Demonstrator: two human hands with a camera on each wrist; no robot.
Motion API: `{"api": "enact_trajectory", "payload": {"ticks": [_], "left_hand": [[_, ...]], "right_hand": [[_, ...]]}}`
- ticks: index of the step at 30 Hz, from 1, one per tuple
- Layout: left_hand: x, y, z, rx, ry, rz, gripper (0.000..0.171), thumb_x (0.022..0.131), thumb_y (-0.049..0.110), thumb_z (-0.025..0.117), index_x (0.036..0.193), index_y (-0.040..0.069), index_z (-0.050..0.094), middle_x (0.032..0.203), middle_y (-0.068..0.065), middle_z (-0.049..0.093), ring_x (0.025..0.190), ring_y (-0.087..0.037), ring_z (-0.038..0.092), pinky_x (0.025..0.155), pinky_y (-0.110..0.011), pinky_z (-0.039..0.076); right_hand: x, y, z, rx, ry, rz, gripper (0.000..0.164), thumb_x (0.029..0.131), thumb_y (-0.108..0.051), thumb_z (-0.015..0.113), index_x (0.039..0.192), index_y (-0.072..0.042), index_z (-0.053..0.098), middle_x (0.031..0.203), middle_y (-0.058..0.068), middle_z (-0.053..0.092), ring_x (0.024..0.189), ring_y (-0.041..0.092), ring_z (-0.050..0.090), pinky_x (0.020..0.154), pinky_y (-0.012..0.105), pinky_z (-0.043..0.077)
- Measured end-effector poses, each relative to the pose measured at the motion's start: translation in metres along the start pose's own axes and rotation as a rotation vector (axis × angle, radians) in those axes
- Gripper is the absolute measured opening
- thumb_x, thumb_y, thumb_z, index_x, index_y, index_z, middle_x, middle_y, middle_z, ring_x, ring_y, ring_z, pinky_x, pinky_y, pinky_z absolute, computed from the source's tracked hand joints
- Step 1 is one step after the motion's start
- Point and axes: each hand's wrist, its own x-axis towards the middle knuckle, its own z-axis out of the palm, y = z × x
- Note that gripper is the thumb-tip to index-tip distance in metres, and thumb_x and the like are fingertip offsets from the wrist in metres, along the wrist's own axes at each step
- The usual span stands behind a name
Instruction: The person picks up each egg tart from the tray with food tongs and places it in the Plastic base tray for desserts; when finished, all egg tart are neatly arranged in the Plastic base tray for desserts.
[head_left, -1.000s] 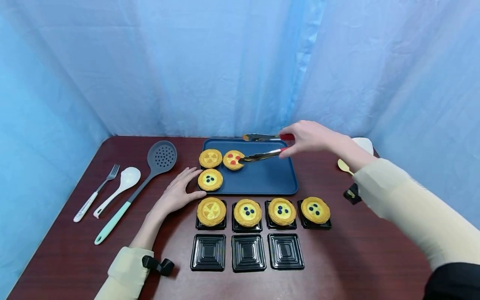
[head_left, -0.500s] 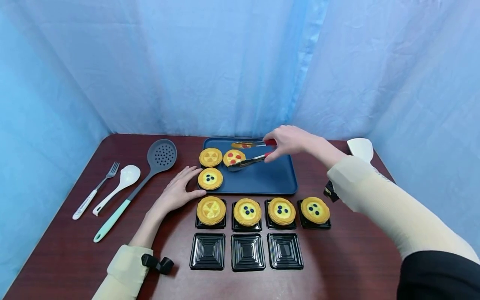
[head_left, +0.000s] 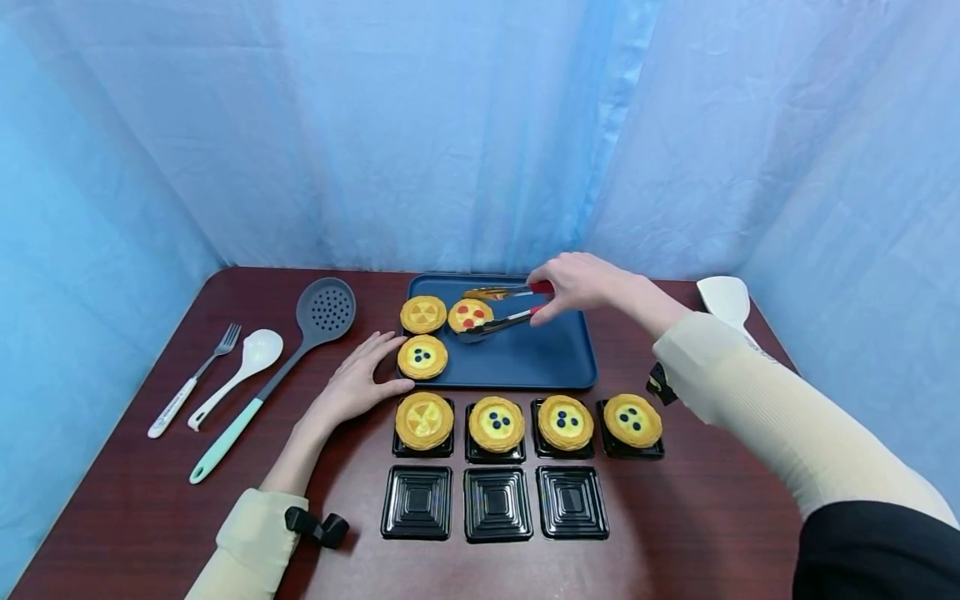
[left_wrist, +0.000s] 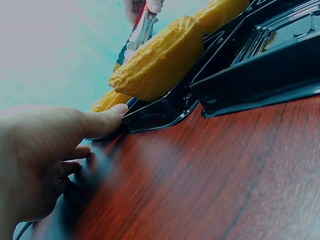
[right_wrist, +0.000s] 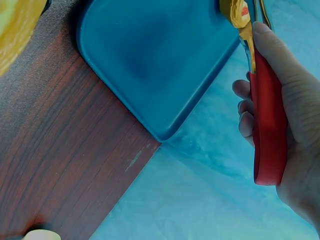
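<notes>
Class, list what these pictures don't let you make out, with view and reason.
Head view: white spatula, handle partly hidden by the right sleeve.
Right wrist view: red-topped tart, cut off by top edge.
Right wrist view: pale object, cut off by bottom edge.
Left wrist view: front tart, topping turned away.

I count 7 tarts [head_left: 496, 423]: 4 blue-dotted, 2 yellow-wedged, 1 red-topped. Split: 3 on the tray, 4 on boxes. 1 blue tray [head_left: 540, 358]. 7 black boxes [head_left: 497, 504]: row of 4 under tarts, row of 3 nearer the person. Utensils I can see, 5: 1 pair of tongs [right_wrist: 270, 120], 1 fork [head_left: 197, 379], 1 white spoon [head_left: 258, 350], 1 skimmer [head_left: 324, 310], 1 white spatula [head_left: 723, 298].
</notes>
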Motion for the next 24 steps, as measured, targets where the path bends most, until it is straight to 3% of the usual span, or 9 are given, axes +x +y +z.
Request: {"api": "enact_trajectory", "payload": {"ticks": [24], "left_hand": [[-0.0004, 0.0038, -0.0005, -0.005, -0.006, 0.005, 0.078, 0.095, 0.039, 0.074, 0.160, 0.017, 0.039, 0.170, -0.015, 0.029, 0.161, -0.038, 0.014, 0.125, -0.069, 0.018]], "right_hand": [[-0.0032, 0.0026, -0.0008, -0.024, 0.008, -0.010, 0.060, 0.084, -0.057, 0.080, 0.127, -0.016, 0.072, 0.100, 0.003, 0.073, 0.076, 0.015, 0.060, 0.068, 0.032, 0.050]]}}
